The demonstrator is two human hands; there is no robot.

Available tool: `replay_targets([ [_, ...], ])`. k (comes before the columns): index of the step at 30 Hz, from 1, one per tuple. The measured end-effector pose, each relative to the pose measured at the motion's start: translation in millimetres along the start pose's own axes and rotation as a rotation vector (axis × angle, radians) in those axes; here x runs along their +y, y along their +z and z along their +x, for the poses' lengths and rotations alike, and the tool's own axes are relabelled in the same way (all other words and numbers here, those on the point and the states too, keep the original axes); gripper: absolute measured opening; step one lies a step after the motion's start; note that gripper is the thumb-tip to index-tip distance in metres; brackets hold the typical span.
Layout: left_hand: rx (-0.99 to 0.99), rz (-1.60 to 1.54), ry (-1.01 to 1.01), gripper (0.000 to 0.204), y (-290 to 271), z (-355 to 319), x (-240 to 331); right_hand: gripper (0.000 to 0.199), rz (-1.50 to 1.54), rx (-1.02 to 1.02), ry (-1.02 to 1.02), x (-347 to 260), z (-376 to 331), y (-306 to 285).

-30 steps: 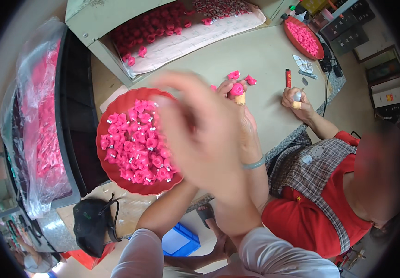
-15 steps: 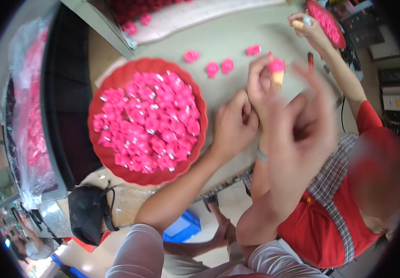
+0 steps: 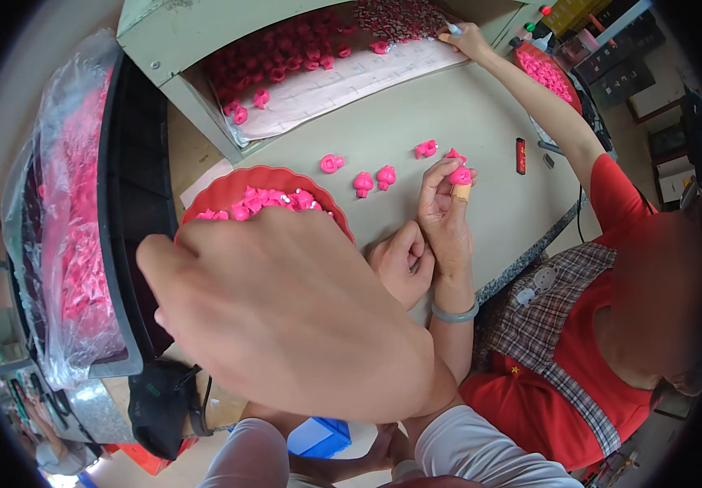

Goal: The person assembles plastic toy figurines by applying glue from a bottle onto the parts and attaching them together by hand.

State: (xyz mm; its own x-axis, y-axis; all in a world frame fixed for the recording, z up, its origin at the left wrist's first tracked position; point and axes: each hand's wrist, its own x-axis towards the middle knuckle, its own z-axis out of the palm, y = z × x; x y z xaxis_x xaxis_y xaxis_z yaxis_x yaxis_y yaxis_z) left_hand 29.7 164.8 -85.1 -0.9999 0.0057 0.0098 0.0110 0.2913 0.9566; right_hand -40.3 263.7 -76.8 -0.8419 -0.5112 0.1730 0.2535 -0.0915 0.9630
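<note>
My right hand [image 3: 286,309] is raised close to the camera, its back showing and its fingers curled under. It hides most of the red scalloped bowl [image 3: 221,185] of pink plastic flower-shaped pieces [image 3: 257,198]. Whether it holds anything is hidden. My left hand [image 3: 404,264] is closed over the table beside a co-worker's wrist, and what lies inside its fingers does not show. The co-worker's bracelet-wearing hand [image 3: 446,215] holds a pink flower piece [image 3: 460,175] upright, with a tan cover on one finger.
Several pink pieces [image 3: 386,176] lie on the pale green table [image 3: 318,130]. A lighter-like red object [image 3: 521,156] lies farther right. The co-worker's other hand [image 3: 469,41] reaches the shelf lined with pieces. A black crate [image 3: 135,211] and a plastic bag of pink pieces [image 3: 82,228] stand left.
My right hand has swung from the right across to the left, over the bowl. My left hand stays closed. The co-worker's far hand has moved left to the shelf.
</note>
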Motion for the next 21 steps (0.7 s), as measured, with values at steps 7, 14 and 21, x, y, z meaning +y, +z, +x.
replay_targets([
  [7, 0.065, -0.119, -0.001, 0.016, -5.7, -0.3, 0.5, 0.02, -0.058, 0.043, 0.01, -1.2, -0.3, 10.5],
  [14, 0.145, -0.254, 0.0, 0.024, -2.2, 2.8, -4.9, 0.022, -0.112, -0.008, -0.044, -3.4, 0.6, 18.5],
  [21, 0.141, -0.224, 0.033, 0.031, 17.4, 0.7, -17.3, 0.023, -0.261, -0.097, -0.154, -18.7, -4.0, 24.2],
])
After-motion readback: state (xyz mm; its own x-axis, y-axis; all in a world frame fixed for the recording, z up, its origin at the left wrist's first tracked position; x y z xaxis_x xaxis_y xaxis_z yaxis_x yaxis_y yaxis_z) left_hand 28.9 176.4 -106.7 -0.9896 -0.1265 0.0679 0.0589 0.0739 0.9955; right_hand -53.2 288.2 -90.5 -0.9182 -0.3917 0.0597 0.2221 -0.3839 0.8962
